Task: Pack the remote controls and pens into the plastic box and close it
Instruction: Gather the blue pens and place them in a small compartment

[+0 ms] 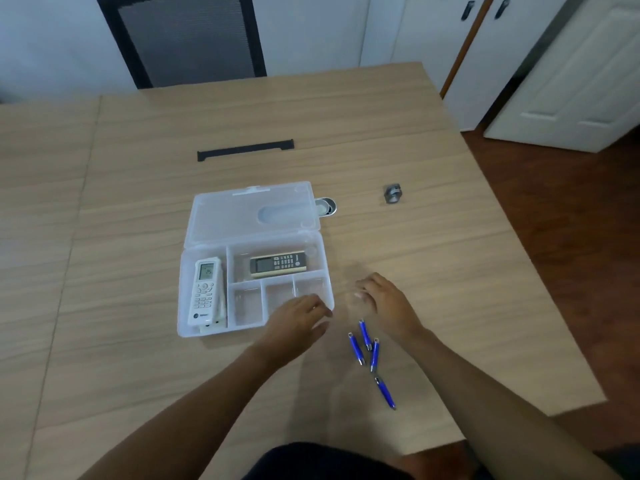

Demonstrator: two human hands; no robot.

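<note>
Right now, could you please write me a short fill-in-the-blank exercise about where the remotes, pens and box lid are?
1. The lid of the plastic box is ____.
2. The white remote lies in the box's ____-hand compartment.
3. The number of blue pens lying on the table is ____.
4. The dark remote lies in a compartment at the box's ____ side.

Missing words: open; left; four; far
</note>
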